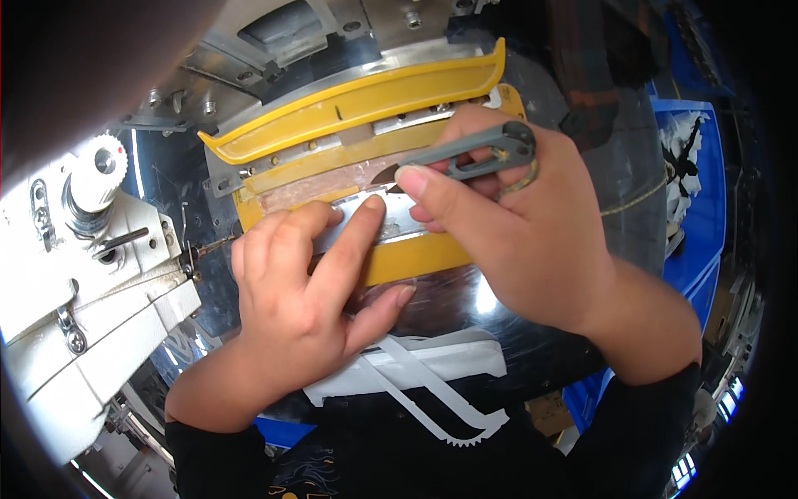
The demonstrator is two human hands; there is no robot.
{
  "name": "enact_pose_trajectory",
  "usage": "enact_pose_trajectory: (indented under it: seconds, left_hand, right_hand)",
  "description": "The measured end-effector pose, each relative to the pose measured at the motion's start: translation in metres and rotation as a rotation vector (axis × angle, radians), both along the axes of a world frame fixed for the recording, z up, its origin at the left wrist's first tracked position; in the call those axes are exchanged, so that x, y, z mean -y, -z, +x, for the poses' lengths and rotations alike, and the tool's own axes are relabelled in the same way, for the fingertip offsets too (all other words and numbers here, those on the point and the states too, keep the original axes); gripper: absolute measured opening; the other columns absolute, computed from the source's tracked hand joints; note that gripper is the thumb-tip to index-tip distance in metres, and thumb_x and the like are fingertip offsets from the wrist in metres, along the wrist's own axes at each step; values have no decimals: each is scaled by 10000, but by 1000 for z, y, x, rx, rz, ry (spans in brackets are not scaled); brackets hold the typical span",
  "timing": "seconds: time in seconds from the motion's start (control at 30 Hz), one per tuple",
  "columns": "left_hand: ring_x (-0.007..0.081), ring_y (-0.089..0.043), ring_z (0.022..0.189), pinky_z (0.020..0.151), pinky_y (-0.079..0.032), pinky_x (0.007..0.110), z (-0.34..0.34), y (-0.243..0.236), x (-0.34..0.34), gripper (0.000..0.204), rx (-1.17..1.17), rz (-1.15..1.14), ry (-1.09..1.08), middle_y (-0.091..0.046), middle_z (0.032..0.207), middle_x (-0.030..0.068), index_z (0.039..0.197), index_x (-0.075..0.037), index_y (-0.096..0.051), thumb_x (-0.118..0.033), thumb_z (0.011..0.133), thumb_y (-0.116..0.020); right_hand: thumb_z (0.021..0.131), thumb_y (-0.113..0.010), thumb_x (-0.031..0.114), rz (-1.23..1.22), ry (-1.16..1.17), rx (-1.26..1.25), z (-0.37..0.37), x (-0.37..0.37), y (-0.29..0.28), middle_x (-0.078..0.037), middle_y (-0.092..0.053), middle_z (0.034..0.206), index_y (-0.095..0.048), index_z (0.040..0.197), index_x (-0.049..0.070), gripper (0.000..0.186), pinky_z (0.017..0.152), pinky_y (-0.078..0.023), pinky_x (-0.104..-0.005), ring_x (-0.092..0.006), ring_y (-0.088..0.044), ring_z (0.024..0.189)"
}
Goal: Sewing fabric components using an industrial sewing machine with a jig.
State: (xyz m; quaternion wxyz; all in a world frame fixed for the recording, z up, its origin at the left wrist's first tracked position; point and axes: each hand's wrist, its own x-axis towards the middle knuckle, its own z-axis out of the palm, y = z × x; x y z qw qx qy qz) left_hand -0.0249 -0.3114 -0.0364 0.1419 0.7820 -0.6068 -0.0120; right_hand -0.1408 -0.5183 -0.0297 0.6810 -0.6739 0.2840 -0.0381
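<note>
My right hand (532, 216) grips a pair of grey-handled thread snips (474, 155) with a cord tied to the finger loop. Their dark blade points left, close above a silver metal strip (406, 218) on a yellow plate (424, 258). On that strip, beside the blade tip, my left hand (303, 283) presses its index fingertip; its fingers are spread and the thumb stands apart. Behind both hands runs a curved yellow bar (357, 104) with upturned ends. Whether the blade touches the strip, I cannot tell.
White cut pieces (399, 370) lie at the table's near edge. A white sewing machine part with a round knob (104, 166) stands at the left. Metal fittings (283, 50) are at the back. On the right, a blue bin (702, 241) holds white scraps.
</note>
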Motion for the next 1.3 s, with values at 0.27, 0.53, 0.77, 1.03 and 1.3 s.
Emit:
enact_pose_trajectory:
  seconds: [0.27,0.53,0.77,1.03,1.3]
  left_hand:
    - [320,-602,1099,942,-445,442,1,2,-1,721,-6,-8,-16,-619,1242,134,1422,-97,-743,-454,816,-906]
    - [317,-611,1085,933,-456,441,1,1,-1,686,-10,-12,-19,-627,1230,133,1391,-96,-760,-440,816,-906]
    - [312,-635,1050,910,-470,438,2,6,-1,641,-13,-65,-1,-648,1208,129,1365,-111,-783,-426,819,-904]
    - [312,-625,1107,953,-463,433,0,3,0,703,19,-15,5,-650,1345,147,1480,-145,-732,-440,857,-872]
    - [367,-633,1250,1093,-460,472,-2,0,-2,712,60,8,-7,-652,1501,209,1492,-15,-687,-323,874,-858]
  right_hand:
    - [1047,-768,84,-20,7,33,2,-1,1,-67,-767,860,-709,990,-12,126,776,-603,-242,-82,-741,819]
    - [1025,-784,81,-115,-12,106,1,-3,5,0,-716,788,-715,944,9,128,669,-482,-214,-23,-638,734]
    - [1024,-786,99,-203,-40,195,0,-3,9,52,-625,737,-718,936,22,134,627,-403,-232,-9,-512,684]
    - [1053,-783,177,0,64,232,4,1,13,-27,-725,831,-725,988,20,179,733,-560,-238,-69,-696,779]
    - [1027,-805,213,86,123,215,2,3,10,-75,-764,906,-715,1096,-26,264,752,-589,-278,-103,-725,814]
